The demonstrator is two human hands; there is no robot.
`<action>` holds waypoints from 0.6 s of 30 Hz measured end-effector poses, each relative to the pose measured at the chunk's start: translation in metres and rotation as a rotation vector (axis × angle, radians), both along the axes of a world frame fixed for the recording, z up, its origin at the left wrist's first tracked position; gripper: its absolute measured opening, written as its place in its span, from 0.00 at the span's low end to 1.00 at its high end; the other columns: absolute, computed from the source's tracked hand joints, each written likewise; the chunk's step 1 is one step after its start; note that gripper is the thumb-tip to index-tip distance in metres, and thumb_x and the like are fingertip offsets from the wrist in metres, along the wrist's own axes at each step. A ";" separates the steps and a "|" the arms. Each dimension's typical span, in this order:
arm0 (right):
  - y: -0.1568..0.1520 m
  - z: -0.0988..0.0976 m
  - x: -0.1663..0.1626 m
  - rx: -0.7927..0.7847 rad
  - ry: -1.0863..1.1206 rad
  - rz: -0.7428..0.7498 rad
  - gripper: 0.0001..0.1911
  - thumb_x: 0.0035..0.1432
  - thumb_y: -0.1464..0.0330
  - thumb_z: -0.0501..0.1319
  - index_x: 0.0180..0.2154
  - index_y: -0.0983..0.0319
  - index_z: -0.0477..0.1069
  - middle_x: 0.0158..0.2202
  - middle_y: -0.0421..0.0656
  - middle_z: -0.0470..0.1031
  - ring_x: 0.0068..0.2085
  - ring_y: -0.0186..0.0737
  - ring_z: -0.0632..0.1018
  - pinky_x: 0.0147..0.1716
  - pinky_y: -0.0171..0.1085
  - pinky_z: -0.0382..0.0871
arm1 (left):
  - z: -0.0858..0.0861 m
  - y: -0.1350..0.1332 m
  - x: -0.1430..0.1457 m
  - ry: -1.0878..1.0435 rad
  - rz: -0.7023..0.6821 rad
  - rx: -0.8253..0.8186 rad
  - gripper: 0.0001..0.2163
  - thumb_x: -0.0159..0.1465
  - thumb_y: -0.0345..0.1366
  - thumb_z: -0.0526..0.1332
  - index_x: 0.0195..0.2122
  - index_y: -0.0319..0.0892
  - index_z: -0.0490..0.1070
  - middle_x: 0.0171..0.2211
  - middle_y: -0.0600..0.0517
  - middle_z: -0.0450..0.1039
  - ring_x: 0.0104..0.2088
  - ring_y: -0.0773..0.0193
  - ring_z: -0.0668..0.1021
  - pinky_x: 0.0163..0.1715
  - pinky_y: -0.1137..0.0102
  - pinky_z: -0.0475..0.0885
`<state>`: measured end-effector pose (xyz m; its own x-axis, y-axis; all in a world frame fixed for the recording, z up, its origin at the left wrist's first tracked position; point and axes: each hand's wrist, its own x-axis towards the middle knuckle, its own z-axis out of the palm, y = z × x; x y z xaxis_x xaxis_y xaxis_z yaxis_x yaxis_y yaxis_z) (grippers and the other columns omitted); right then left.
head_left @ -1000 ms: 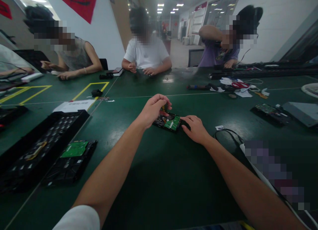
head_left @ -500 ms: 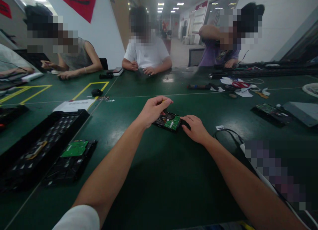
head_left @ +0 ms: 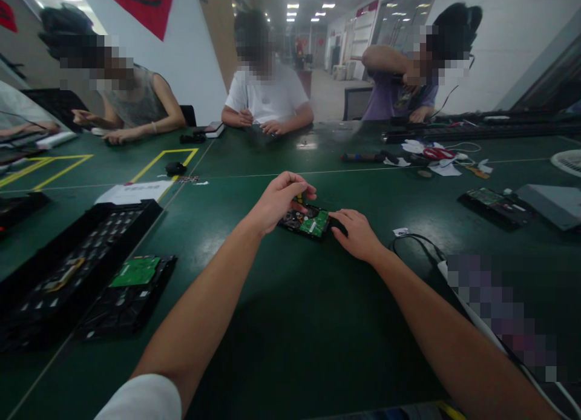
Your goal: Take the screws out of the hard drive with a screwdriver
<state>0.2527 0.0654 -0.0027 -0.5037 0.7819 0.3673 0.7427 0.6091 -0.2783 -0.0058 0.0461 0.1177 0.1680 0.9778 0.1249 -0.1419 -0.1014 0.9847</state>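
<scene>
A hard drive (head_left: 315, 224) with a green circuit board facing up lies on the green table in front of me. Over its left half, my left hand (head_left: 282, 200) is closed in a pinch round a small screwdriver (head_left: 299, 197), of which only a bit of yellow shows. The screwdriver's tip is hidden by the fingers. My right hand (head_left: 356, 232) grips the drive's right end, its fingers bent along the edge and the thumb at the near corner.
To the left lie a second hard drive (head_left: 131, 293), a long black tray (head_left: 91, 250) and a paper sheet (head_left: 134, 192). At right are another drive (head_left: 492, 205), a grey box (head_left: 554, 205) and a black cable (head_left: 420, 236). Several people sit across the table (head_left: 290, 359).
My left hand's fingers have shifted slightly on the screwdriver, and more of its yellow part shows below them. The drive and my right hand stay in place.
</scene>
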 end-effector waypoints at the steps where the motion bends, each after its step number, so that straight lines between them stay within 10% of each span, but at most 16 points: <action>1: 0.000 0.000 0.000 -0.001 -0.003 -0.002 0.23 0.71 0.63 0.57 0.64 0.57 0.69 0.60 0.52 0.74 0.63 0.57 0.72 0.62 0.59 0.64 | 0.000 0.000 0.000 0.010 -0.007 0.010 0.08 0.65 0.39 0.65 0.39 0.41 0.70 0.42 0.45 0.79 0.42 0.59 0.81 0.29 0.72 0.75; 18: 0.000 0.002 0.000 0.004 0.005 0.006 0.23 0.70 0.63 0.57 0.64 0.57 0.70 0.59 0.52 0.75 0.61 0.56 0.73 0.61 0.57 0.65 | 0.002 0.001 -0.001 -0.008 -0.090 0.050 0.07 0.66 0.38 0.62 0.38 0.41 0.76 0.39 0.47 0.76 0.41 0.61 0.79 0.33 0.70 0.78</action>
<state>0.2522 0.0655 -0.0011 -0.5066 0.7772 0.3733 0.7374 0.6149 -0.2795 -0.0072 0.0469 0.1201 0.2536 0.9514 0.1749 -0.1602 -0.1371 0.9775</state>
